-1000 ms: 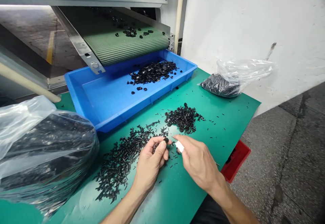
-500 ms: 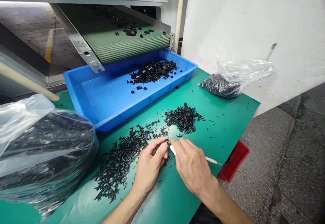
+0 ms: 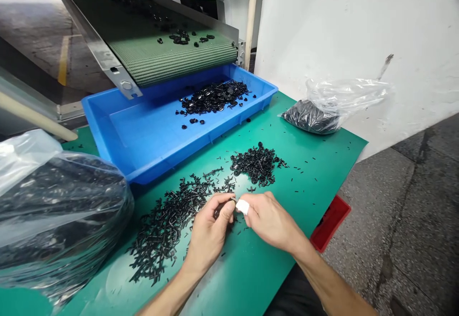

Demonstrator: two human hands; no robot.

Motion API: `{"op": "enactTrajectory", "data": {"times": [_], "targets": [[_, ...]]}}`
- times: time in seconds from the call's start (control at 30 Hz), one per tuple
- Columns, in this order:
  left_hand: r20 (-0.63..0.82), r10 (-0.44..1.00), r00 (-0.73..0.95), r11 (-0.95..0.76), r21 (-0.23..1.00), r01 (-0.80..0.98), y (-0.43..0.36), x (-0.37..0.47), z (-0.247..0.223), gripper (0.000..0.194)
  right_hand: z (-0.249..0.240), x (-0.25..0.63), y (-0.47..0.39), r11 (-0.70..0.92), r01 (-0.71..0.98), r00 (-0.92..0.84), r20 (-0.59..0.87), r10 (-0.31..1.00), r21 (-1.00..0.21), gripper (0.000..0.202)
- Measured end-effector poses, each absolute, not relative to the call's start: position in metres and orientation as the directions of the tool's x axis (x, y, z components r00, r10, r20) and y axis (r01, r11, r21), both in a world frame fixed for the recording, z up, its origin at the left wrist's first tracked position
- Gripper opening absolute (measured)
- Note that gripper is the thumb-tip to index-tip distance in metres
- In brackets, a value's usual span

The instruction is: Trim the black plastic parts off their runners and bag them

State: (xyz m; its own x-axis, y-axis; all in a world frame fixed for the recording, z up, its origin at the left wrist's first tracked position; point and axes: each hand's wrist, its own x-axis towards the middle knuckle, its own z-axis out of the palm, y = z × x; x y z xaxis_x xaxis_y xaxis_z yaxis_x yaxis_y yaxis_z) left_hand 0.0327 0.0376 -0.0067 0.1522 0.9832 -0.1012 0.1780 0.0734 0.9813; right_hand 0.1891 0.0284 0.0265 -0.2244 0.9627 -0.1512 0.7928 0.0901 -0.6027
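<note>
My left hand [image 3: 210, 227] is closed, pinching a small black plastic part [image 3: 233, 198] between thumb and fingertips; most of it is hidden. Against that part, my right hand [image 3: 268, 220] is closed on a slim tool, whose handle is now hidden by the hand. A white wrap [image 3: 243, 206] shows at the right thumb. Just beyond the hands lies a heap of small black plastic clips [image 3: 256, 163]. Spread to the left is a longer pile of black branched sprue pieces [image 3: 165, 230].
Behind, a blue tray [image 3: 143, 178] holds black parts below a green conveyor belt [image 3: 179, 60]. A large clear bag [image 3: 64, 211] of black pieces stands left, a smaller bag [image 3: 311, 117] at the back right. A red bin [image 3: 330, 225] sits below the green tabletop's [image 3: 308, 163] right edge.
My right hand has rolled over, so the tool's pale rear shaft no longer shows and the white wrap is plainer. My left hand keeps its pinch. The view has shifted slightly.
</note>
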Motion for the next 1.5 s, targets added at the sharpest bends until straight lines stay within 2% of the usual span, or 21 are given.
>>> {"op": "enactTrajectory", "data": {"times": [0.1, 0.2, 0.3, 0.4, 0.47, 0.63, 0.77, 0.87, 0.97, 1.03, 1.1, 1.17, 1.2, 1.27, 1.33, 1.4, 1.5], "targets": [[-0.158, 0.976, 0.150, 0.124, 0.969, 0.215, 0.039, 0.031, -0.005, 0.025, 0.019, 0.196, 0.038, 0.042, 0.836, -0.138, -0.135, 0.981, -0.547, 0.024], [-0.186, 0.973, 0.137, 0.165, 0.974, 0.154, 0.038, 0.030, -0.008, 0.031, 0.014, 0.200, 0.040, 0.032, 0.864, -0.097, -0.104, 0.990, -0.503, 0.023], [-0.230, 0.964, 0.135, 0.239, 0.970, -0.051, 0.040, 0.031, -0.009, 0.034, 0.010, 0.205, 0.031, 0.035, 0.892, -0.065, -0.052, 0.997, -0.450, 0.021], [-0.253, 0.961, 0.110, 0.275, 0.909, -0.313, 0.043, 0.032, -0.001, 0.026, 0.002, 0.211, 0.018, 0.008, 0.928, 0.000, 0.020, 1.000, -0.373, 0.020], [-0.254, 0.963, 0.087, 0.267, 0.869, -0.417, 0.046, 0.031, 0.012, 0.020, -0.006, 0.212, 0.011, -0.007, 0.949, 0.029, 0.065, 0.997, -0.315, 0.020], [-0.235, 0.968, 0.092, 0.249, 0.834, -0.493, 0.042, 0.014, 0.054, 0.012, -0.017, 0.186, 0.013, 0.032, 0.983, -0.005, 0.145, 0.989, -0.182, 0.024], [-0.287, 0.956, 0.058, 0.274, 0.805, -0.526, 0.022, 0.000, 0.079, 0.013, -0.004, 0.141, 0.024, 0.144, 0.979, -0.116, 0.182, 0.976, -0.145, 0.029], [-0.265, 0.964, 0.011, 0.248, 0.886, -0.391, 0.001, -0.009, 0.095, 0.023, 0.009, 0.118, 0.027, 0.236, 0.959, -0.204, 0.197, 0.959, -0.157, 0.018], [-0.076, 0.991, -0.111, 0.066, 0.993, -0.094, -0.021, -0.030, 0.120, 0.029, 0.013, 0.125, 0.030, 0.261, 0.951, -0.230, 0.182, 0.956, -0.168, 0.010], [0.075, 0.972, -0.221, -0.063, 0.996, 0.060, -0.029, -0.053, 0.143, 0.028, 0.009, 0.139, 0.037, 0.232, 0.959, -0.205, 0.168, 0.964, -0.163, 0.021], [0.228, 0.912, -0.342, -0.158, 0.962, 0.222, -0.028, -0.081, 0.168, 0.023, 0.005, 0.151, 0.045, 0.203, 0.967, -0.180, 0.152, 0.972, -0.152, 0.025], [0.484, 0.776, -0.403, -0.140, 0.756, 0.639, -0.016, -0.107, 0.188, 0.024, 0.003, 0.152, 0.050, 0.188, 0.971, -0.168, 0.140, 0.976, -0.146, 0.022], [0.515, 0.775, -0.368, -0.089, 0.664, 0.742, -0.006, -0.117, 0.195, 0.025, 0.003, 0.149, 0.050, 0.186, 0.971, -0.167, 0.133, 0.977, -0.147, 0.017], [0.468, 0.835, -0.289, -0.086, 0.630, 0.771, 0.019, -0.129, 0.200, 0.023, 0.005, 0.139, 0.046, 0.199, 0.967, -0.181, 0.124, 0.976, -0.156, 0.012], [0.369, 0.913, -0.175, -0.103, 0.623, 0.775, 0.042, -0.132, 0.199, 0.027, 0.009, 0.131, 0.038, 0.231, 0.957, -0.208, 0.138, 0.968, -0.176, 0.023], [0.283, 0.957, -0.069, -0.129, 0.626, 0.769, 0.056, -0.129, 0.195, 0.033, 0.014, 0.131, 0.026, 0.256, 0.946, -0.220, 0.187, 0.957, -0.197, 0.017], [0.278, 0.960, -0.016, -0.171, 0.633, 0.755, 0.061, -0.122, 0.192, 0.041, 0.022, 0.149, 0.007, 0.254, 0.943, -0.198, 0.252, 0.947, -0.216, 0.039]]}}
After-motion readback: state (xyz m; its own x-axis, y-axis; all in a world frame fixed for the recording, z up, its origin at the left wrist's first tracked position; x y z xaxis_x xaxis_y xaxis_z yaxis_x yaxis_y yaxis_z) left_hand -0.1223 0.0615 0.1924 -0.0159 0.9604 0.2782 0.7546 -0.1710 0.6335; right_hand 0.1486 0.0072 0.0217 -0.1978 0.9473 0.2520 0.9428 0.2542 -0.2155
